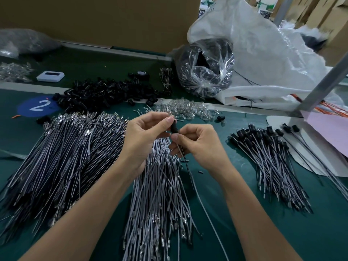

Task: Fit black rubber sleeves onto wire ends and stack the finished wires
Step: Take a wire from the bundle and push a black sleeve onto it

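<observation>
My left hand (145, 132) pinches the metal-tipped top end of a wire, just above a black rubber sleeve (174, 128) sitting on it. My right hand (197, 144) pinches the wire (188, 170) right below the sleeve; the wire hangs down toward me. Bare grey wires lie in a big pile (62, 157) at the left and a bundle (162, 194) under my hands. Finished wires with black sleeves are stacked (267, 155) at the right. Loose black sleeves form a heap (105, 95) at the back.
Clear plastic parts (186, 109) lie behind my hands. A clear bag of black parts (205, 70) and a large white bag (263, 53) stand at the back right. A white device (50, 76) sits back left. A metal post (323, 85) slants at right.
</observation>
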Demonstrator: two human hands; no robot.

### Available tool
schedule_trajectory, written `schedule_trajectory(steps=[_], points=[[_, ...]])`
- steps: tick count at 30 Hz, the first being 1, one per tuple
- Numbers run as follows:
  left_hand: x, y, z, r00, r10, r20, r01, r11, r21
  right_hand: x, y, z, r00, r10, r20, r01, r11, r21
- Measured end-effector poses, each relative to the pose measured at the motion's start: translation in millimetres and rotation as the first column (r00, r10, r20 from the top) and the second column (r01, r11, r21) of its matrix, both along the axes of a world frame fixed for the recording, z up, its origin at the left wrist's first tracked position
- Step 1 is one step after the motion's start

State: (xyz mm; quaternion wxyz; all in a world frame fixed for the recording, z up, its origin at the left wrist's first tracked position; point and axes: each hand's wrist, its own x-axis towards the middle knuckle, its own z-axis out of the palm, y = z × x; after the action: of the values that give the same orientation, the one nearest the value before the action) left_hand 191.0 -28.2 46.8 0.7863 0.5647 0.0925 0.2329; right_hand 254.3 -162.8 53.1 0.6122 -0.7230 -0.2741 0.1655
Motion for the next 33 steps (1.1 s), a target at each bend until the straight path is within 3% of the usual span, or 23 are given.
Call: schedule_trajectory(steps=[16,33], points=[[-1.5,5.2,3.1,0.999,0.032,0.041,-0.030,0.998,-0.049,0.6,2.2,-3.4,1.000,0.018,0.009,-0.018,1.000,0.000],[-0.5,1.5,-0.7,0.998,0.058,0.037,-0.059,0.998,0.015,0.3,3.7,-7.8,0.994,-0.006,0.110,0.011,0.999,-0.050]])
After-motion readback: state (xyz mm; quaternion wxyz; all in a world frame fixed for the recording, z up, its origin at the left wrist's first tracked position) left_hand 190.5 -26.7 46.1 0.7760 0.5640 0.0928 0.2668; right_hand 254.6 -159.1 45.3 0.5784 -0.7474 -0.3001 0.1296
